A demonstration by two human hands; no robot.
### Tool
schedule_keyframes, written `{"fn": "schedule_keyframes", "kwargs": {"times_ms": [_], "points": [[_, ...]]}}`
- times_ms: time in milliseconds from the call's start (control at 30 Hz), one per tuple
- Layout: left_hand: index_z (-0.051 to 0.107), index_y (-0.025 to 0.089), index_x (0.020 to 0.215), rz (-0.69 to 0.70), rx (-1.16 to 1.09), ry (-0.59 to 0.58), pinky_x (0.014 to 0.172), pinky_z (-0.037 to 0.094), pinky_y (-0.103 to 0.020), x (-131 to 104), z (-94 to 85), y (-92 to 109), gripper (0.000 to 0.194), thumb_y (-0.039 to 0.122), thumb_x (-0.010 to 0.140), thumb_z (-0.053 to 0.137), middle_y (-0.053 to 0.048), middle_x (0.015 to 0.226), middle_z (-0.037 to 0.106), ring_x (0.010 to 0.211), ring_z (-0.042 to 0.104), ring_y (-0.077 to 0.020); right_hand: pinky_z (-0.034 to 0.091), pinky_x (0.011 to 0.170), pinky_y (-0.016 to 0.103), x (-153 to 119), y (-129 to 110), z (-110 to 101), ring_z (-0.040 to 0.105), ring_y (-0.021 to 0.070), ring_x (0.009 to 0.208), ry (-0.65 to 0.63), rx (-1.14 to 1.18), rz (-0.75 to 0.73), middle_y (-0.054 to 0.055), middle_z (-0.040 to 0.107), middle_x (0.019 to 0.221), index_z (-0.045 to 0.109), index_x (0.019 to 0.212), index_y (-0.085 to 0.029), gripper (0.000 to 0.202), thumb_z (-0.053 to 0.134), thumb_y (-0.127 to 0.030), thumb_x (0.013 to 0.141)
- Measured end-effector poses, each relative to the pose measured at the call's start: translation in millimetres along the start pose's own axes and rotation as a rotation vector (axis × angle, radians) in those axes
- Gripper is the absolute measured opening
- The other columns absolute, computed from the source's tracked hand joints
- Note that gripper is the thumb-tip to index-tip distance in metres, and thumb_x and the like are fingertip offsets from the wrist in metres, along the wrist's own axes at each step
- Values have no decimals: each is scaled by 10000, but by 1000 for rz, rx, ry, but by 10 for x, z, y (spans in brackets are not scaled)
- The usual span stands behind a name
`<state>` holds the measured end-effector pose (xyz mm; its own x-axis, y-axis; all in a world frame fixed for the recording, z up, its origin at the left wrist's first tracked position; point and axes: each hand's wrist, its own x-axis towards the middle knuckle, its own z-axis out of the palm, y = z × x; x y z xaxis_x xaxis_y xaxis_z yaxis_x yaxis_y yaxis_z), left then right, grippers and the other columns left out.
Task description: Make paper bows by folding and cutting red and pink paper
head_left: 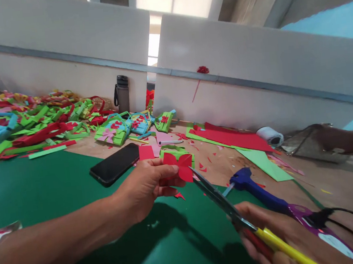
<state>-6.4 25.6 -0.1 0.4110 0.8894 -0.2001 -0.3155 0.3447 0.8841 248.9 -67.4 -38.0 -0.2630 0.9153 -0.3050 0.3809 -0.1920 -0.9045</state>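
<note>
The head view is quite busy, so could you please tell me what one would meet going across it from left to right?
Pile of paper strips → grey bottle → cut red paper shape in the left hand → scissor blades → white roll → brown bag.

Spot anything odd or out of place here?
One thing: a red bow sits up at the grey rail, a thin strip hanging below, away from the worktable. Red scraps lie strewn too, though the scissors in the right hand likely explain those.
</note>
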Motion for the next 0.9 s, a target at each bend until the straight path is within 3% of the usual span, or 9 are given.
{"fn": "schedule_keyframes", "kwargs": {"times_ms": [133,333,567,700,900], "points": [[610,93,767,3,-24,-16,545,513,-220,-4,14,-16,34,115,755,632,-82,732,662,629,628,-141,423,465,227,2,1,22,528,124,476,2,56,17,-34,546,581,585,1023,-230,686,713,-701,541],[596,82,750,4,-63,13,553,512,-212,-13,36,-9,26,64,756,614,-73,684,653,602,621,-131,442,489,239,69,57,56,494,121,477,102,49,-33,-40,498,558,614,967,-233,509,632,-659,690],[605,74,744,9,-85,11,550,517,-199,-17,51,-12,28,71,771,610,-83,667,671,591,623,-124,376,409,210,35,-70,95,449,106,427,55,-161,-98,-49,466,533,586,1024,-210,658,659,-713,606],[599,77,736,8,-96,27,544,518,-199,-22,63,-8,40,54,768,610,-73,652,669,586,626,-125,397,426,218,-24,-182,123,477,131,458,98,-222,-113,-24,496,552,608,1014,-211,574,654,-661,661],[605,74,732,18,-93,23,550,520,-203,-21,61,-12,43,59,773,606,-76,652,669,594,635,-131,403,396,206,-44,-101,81,492,140,440,231,-514,-269,-23,530,534,615,1072,-242,469,675,-532,708]]}}
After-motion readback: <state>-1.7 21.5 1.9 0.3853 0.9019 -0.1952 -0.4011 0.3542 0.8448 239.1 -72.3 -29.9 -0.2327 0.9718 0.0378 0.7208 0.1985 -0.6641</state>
